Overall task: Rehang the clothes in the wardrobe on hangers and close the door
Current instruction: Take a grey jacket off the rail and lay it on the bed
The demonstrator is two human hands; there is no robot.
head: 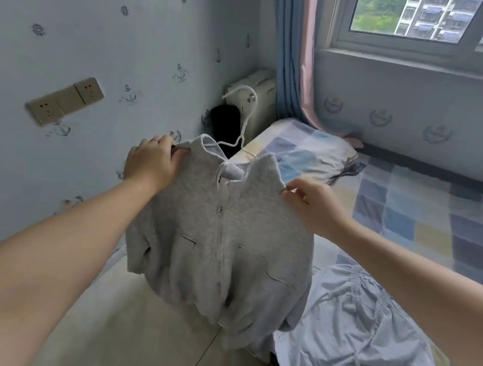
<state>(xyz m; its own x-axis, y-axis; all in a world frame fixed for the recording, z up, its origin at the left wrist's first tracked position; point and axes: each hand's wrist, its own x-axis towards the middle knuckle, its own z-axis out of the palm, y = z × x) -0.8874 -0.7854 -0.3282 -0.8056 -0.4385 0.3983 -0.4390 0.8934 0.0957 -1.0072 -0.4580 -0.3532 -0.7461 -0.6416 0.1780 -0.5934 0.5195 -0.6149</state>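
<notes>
Both bare forearms reach forward, holding up a light grey fleece zip-up hoodie [223, 234] on a thin white hanger [240, 143]. It hangs just beside the near edge of the bed [409, 199], which has a blue-and-yellow checked sheet. The left hand [150, 163] (a ring on 1 finger) has its grip curled round the shoulder farther from the bed, knuckles up. The right hand [310, 202] pinches the shoulder seam nearer the bed between thumb and fingertips, wrist bent down. The hanger's hook rises above the collar. A crumpled pale blue garment [353, 326] lies on the bed's near end.
</notes>
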